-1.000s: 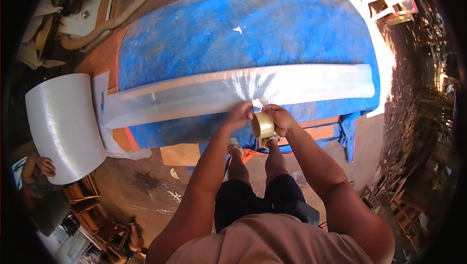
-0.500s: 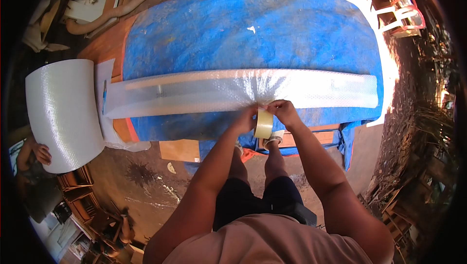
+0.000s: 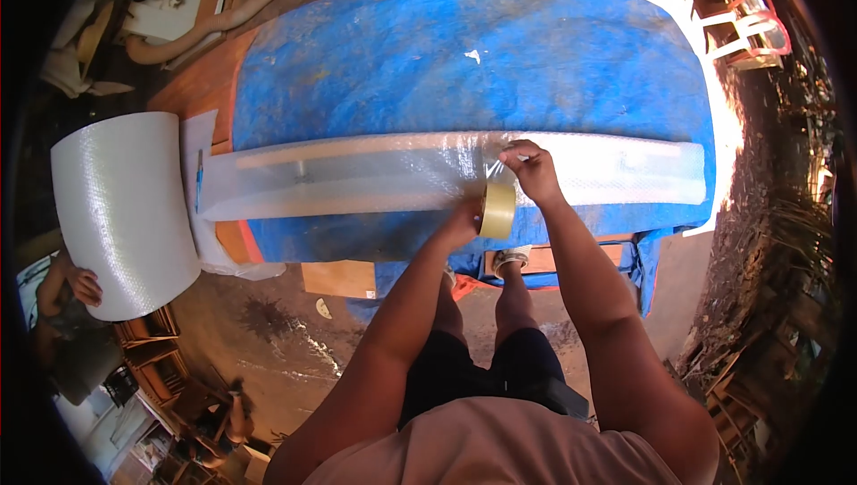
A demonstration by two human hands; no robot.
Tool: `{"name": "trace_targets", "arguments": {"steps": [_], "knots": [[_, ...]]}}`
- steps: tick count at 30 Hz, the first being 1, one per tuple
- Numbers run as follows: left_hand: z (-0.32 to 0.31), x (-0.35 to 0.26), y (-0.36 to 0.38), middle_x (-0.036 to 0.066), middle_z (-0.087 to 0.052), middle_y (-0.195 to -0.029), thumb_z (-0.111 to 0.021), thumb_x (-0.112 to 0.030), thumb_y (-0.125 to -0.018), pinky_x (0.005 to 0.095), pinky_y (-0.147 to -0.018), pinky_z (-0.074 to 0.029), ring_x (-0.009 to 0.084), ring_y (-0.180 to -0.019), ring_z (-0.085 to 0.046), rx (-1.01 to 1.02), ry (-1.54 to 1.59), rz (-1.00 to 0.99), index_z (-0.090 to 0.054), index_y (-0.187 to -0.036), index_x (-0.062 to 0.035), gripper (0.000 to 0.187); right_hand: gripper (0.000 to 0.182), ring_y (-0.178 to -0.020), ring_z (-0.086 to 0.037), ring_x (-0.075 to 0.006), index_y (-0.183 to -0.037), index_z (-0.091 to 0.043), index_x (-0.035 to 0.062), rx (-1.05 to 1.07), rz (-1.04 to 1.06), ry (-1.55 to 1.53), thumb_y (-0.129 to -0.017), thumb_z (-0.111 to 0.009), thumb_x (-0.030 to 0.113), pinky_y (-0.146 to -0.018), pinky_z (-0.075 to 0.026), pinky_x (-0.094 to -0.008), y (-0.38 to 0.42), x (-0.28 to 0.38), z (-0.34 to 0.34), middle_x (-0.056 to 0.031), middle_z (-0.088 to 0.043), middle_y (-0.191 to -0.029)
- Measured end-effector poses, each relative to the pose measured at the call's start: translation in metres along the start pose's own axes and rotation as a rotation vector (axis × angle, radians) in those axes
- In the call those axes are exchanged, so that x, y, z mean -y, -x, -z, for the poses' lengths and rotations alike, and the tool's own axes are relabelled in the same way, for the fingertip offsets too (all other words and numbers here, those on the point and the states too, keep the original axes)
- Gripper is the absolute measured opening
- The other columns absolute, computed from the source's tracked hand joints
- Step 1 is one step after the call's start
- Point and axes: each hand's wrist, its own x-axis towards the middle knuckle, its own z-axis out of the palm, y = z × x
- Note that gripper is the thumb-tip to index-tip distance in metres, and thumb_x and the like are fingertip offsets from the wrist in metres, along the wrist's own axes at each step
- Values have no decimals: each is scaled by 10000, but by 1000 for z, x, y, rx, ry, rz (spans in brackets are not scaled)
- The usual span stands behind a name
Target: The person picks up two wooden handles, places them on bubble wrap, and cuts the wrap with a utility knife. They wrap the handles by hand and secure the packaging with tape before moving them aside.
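My left hand point(image 3: 462, 222) is closed on a wide roll of clear yellowish tape point(image 3: 499, 211), held at the near edge of a long bubble-wrapped piece point(image 3: 375, 174). Just beyond the roll, my right hand point(image 3: 532, 169) pinches the free end of the tape, and a short shiny strip runs between the two hands over the wrap. The long piece lies across a table covered with a blue tarp point(image 3: 357, 65). What is inside the wrap shows only as pale and grey bands.
On the left stands a big bubble wrap roll point(image 3: 125, 208), with another person's hand point(image 3: 85, 286) on its near side. A blue pen point(image 3: 198, 179) lies by the wrapped piece's left end. Wooden chairs point(image 3: 161, 360) stand at lower left, white chairs point(image 3: 745, 25) at far right.
My right hand has moved away from me over the wrapped piece, drawing a strip of tape off the roll. My left hand stays near the front edge with the roll.
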Motion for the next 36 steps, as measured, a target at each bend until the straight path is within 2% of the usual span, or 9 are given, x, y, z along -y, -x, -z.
{"name": "trace_targets", "arguments": {"steps": [4, 11, 13, 18, 22, 24, 27, 33, 36], "knots": [[0, -14, -7, 27, -596, -915, -564, -86, -810, 282, -720, -450, 105, -825, -530, -69, 134, 166, -574, -969, -35, 167, 128, -829, -596, -231, -783, -671, 23, 0, 58, 172, -722, -727, 120, -763, -452, -302, -24, 2, -17, -115, -636, -869], [0, -2, -21, -5, -548, -823, -548, -134, -835, 256, -702, -435, 83, -822, -493, -219, 248, 121, -537, -850, -25, 111, 172, -837, -600, -225, -793, -667, 19, -75, 82, 299, -717, -733, 159, -752, -456, -316, -40, -26, -17, -121, -641, -930], [7, 1, -26, 32, -581, -978, -571, -252, -844, 297, -837, -412, 129, -956, -510, -21, 178, 239, -555, -1106, -35, 340, 199, -823, -594, -188, -827, -648, -25, -66, 119, 335, -737, -729, 133, -721, -466, -292, -45, -31, -15, -133, -635, -937], [3, -7, -26, 13, -580, -965, -565, -286, -840, 276, -809, -403, 105, -911, -503, -59, 234, 344, -581, -1081, -60, 331, 199, -734, -621, -174, -818, -679, 25, -29, -227, 336, -732, -729, 197, -688, -477, -284, -61, -30, -12, -109, -662, -790], [10, 7, -33, 4, -579, -997, -574, -319, -824, 269, -833, -382, 102, -920, -503, 19, 272, 447, -577, -1096, -79, 363, 212, -709, -637, -189, -810, -688, 47, -59, -127, 486, -716, -735, 232, -682, -482, -291, -60, -20, -16, -104, -665, -736], [11, 7, -34, 12, -576, -1019, -571, -324, -823, 283, -857, -377, 114, -942, -505, 16, 269, 474, -566, -1113, -79, 380, 210, -843, -612, -258, -789, -709, 129, -50, -204, 583, -742, -667, 330, -906, -372, -384, -59, -17, -17, -83, -668, -811], [12, -3, -33, 31, -568, -1069, -562, -332, -825, 310, -903, -366, 136, -988, -509, 17, 257, 517, -545, -1144, -78, 408, 238, -859, -607, -264, -804, -713, 154, 42, -274, 679, -750, -640, 374, -926, -356, -373, -64, -15, -17, -87, -668, -860], [11, -16, -32, 55, -564, -1119, -567, -295, -826, 333, -958, -348, 152, -1056, -506, -6, 286, 565, -527, -1173, -68, 417, 392, -811, -631, -290, -856, -694, 107, 70, -355, 844, -681, -676, 458, -762, -469, -395, -76, -11, -18, -123, -665, -844], [11, -11, -33, 57, -566, -1115, -578, -263, -821, 330, -958, -350, 148, -1052, -508, -6, 293, 574, -527, -1170, -61, 407, 477, -889, -620, -289, -899, -681, 94, 169, -476, 974, -641, -690, 495, -793, -458, -416, -91, -6, -17, -113, -661, -932]]}}
